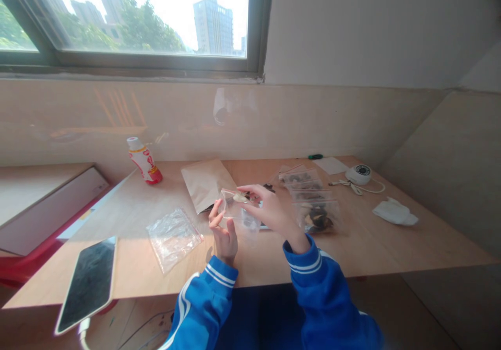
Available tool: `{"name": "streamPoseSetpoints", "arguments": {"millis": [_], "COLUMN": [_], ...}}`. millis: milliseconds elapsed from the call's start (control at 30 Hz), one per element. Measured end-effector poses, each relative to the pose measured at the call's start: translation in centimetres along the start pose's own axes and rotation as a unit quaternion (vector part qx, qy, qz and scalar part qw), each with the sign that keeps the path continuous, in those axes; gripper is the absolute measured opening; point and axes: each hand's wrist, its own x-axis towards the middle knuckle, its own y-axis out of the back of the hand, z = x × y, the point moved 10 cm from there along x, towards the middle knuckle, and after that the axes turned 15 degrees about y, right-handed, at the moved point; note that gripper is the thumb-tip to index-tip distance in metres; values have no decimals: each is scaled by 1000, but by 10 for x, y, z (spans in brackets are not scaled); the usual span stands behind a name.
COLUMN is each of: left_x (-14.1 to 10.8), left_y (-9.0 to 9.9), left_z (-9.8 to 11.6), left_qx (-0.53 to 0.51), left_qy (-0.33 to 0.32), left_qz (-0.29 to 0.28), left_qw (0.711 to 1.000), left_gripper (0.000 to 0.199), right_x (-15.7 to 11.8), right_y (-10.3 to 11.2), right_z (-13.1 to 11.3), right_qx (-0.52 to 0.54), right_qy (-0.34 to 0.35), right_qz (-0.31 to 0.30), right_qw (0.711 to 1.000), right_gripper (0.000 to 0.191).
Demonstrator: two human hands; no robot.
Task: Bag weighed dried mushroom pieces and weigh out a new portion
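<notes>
Holding a small clear zip bag (235, 206) upright above the desk (156, 282), the person's right hand (272, 209) pinches its top edge between curled fingers, while the left hand (223, 233), fingers partly open, steadies its side, with a pale piece (239, 197) inside the bag between both hands.

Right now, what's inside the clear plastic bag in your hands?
A small pale piece sits inside the clear plastic bag. Your right hand covers part of the bag, so I cannot see whether anything else is there.
</notes>
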Motion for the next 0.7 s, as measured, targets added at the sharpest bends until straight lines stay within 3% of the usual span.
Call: {"name": "streamPoseSetpoints", "arguments": {"millis": [167,267,367,400,533,600,700], "left_x": [0,1,2,2,3,3,3], "left_y": [3,4,6,7,7,8,7], "left_z": [-3,-3,-2,-1,0,-1,-3], "left_qx": [-24,-24,-16,-14,-10,-12,-17], "left_qy": [8,12,14,15,12,10,14], "left_qz": [12,19,33,36,41,42,39], "left_qw": [1000,999,999,999,999,999,999], "left_gripper": [16,14,13,12,12,12,12], "right_x": [3,5,0,-4,-29,-39,-43], "right_y": [-23,-7,19,22,4,-5,-10], "right_z": [-8,0,31,47,121,137,137], "right_qx": [37,31,-92,-145,-257,-280,-316], "right_qy": [8,19,17,1,-117,-127,-88], "right_qz": [-74,-33,36,33,-78,-104,-92], "right_qw": [997,999,995,989,956,946,940], "right_gripper": [45,33,29,31,65,70,57]}}
